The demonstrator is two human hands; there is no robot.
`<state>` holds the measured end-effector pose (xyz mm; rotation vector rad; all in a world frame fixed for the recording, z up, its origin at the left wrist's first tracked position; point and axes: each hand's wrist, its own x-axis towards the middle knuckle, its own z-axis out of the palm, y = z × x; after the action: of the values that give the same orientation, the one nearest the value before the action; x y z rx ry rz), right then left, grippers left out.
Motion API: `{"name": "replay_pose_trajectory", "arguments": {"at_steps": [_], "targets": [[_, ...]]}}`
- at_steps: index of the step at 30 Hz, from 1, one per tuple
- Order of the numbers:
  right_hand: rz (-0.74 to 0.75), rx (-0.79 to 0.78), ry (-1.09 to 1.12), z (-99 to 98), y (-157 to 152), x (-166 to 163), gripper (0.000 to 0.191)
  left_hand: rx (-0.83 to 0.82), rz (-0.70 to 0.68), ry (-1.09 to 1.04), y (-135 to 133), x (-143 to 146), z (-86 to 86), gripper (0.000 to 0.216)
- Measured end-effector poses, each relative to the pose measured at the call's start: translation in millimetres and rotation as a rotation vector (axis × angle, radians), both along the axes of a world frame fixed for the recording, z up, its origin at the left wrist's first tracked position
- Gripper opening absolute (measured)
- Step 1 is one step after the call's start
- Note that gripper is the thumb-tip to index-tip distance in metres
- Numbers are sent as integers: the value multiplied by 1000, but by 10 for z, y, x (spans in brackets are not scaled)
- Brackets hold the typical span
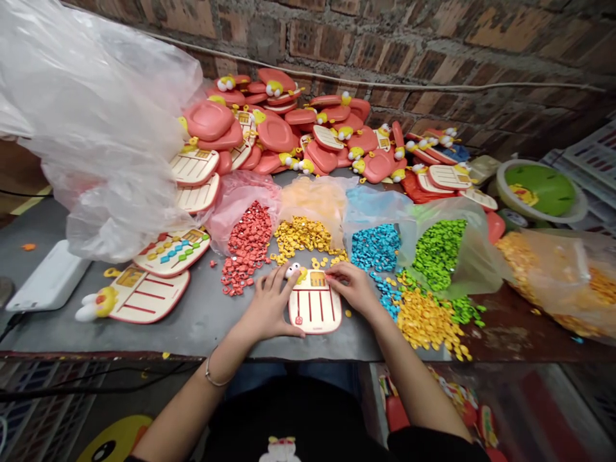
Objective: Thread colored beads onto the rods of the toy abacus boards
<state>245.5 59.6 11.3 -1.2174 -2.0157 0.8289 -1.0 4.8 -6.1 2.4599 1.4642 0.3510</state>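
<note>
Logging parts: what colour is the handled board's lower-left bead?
Red bead; shows best in head view.

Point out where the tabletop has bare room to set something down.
Bare grey tabletop lies between the leftmost boards and the left hand; mostly bare brown tabletop between the green pieces and the bag of orange pieces. Crowded: further back, with red pieces and heaped red boards.

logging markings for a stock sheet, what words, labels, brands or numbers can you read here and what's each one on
No text can be read anywhere.
Front cream board: a tiny mark near its bottom edge, too small to read.
White device at left: no lettering can be made out.
</note>
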Motion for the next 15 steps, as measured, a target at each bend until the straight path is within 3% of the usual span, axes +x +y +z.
{"name": "replay_pose_trajectory", "arguments": {"at_steps": [8, 15], "targets": [[0, 257, -130, -140, -21, 39, 14, -8, 4, 2, 4, 9, 15, 132], [137, 205, -140, -118, -145, 140, 15, -25, 23, 21, 21, 23, 16, 136]]}}
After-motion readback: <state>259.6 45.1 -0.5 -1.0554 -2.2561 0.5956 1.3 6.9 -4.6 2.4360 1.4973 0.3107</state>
